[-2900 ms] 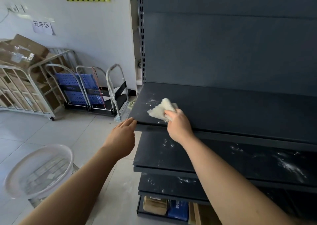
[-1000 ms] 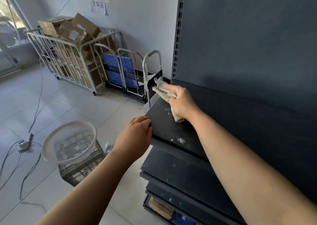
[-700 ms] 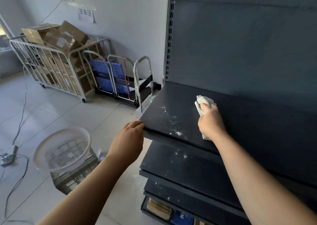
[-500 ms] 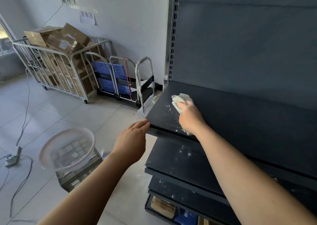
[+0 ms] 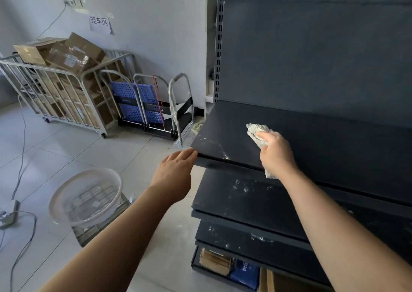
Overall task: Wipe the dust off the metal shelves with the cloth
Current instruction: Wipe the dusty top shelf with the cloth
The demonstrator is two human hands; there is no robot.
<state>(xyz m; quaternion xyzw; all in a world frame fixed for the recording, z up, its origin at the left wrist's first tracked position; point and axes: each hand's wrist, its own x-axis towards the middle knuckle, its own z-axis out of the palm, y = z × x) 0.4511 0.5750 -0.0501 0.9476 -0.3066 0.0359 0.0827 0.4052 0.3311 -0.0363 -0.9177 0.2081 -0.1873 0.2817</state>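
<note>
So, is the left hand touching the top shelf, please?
Touching: the head view shows fingertips of the left hand meeting the front-left corner of the top shelf.

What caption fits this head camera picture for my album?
Right hand wipes the dusty dark metal top shelf with a pale knobbly cloth.

Pale tiled floor (image 5: 55, 153) is reflecting soft light, a wire cage trolley (image 5: 66, 100) is holding cardboard boxes (image 5: 66, 53) against the white wall (image 5: 156, 46), folded blue hand carts (image 5: 142, 104) are standing just beside it, and cables (image 5: 22, 135) are trailing across the tiles.
</note>
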